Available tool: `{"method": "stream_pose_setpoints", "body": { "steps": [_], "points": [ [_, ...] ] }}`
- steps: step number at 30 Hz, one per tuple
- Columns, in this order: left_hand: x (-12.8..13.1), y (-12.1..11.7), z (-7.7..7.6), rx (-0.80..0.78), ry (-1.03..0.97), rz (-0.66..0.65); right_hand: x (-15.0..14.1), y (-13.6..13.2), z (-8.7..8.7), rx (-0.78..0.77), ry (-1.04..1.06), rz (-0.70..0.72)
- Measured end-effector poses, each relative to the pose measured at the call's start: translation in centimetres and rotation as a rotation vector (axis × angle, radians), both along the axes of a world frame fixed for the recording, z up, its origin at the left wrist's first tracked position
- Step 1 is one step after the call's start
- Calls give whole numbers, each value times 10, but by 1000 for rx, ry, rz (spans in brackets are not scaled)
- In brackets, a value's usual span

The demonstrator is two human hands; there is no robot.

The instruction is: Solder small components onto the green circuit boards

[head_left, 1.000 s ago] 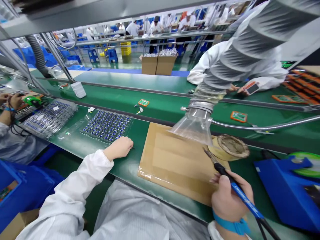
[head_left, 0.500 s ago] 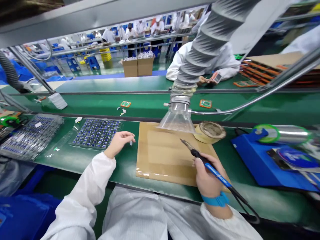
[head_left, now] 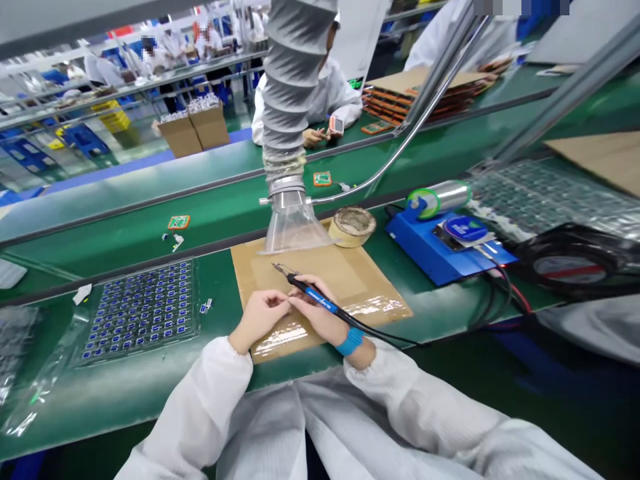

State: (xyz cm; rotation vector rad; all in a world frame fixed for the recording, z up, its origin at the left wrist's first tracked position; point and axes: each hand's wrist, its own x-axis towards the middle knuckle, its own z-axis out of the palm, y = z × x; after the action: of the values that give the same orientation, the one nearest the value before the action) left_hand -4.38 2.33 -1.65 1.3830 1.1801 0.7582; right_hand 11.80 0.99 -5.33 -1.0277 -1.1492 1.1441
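Note:
My right hand (head_left: 317,317) grips a blue-handled soldering iron (head_left: 311,293), its tip pointing up-left over a brown cardboard mat (head_left: 350,280). My left hand (head_left: 260,315) rests on the mat's near left part, fingers curled and pinched against the right hand's fingers; what it holds is too small to make out. A tray of small blue parts (head_left: 143,310) lies to the left of the mat, with two loose blue parts (head_left: 205,306) beside it. A clear fume-extraction funnel (head_left: 291,223) on a grey ribbed hose hangs just behind the mat.
A tip-cleaner pot (head_left: 353,225) sits behind the mat. A blue soldering station (head_left: 440,243) with a solder spool (head_left: 439,197) stands to the right, black cables (head_left: 575,257) beyond it. Small green boards (head_left: 179,222) lie on the conveyor. A person in white (head_left: 325,100) works opposite.
The view has swung right and down. My left hand left the tray's edge and came to the mat, meeting my right hand, which drew the iron toward the mat's near part.

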Motion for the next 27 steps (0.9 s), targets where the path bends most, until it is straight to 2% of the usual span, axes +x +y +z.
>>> {"method": "stream_pose_setpoints", "body": {
  "steps": [11, 17, 23, 27],
  "points": [
    [2, 0, 1, -10, 47, 114, 0, 3, 5, -83, 22, -40],
    [7, -1, -2, 16, 54, 130, 5, 3, 7, -14, -15, -59],
    [5, -4, -5, 60, 27, 92, 4, 0, 7, -75, 26, 32],
    [4, -6, -6, 80, 27, 84, 2, 0, 7, -82, 26, 19]
  ]
}}
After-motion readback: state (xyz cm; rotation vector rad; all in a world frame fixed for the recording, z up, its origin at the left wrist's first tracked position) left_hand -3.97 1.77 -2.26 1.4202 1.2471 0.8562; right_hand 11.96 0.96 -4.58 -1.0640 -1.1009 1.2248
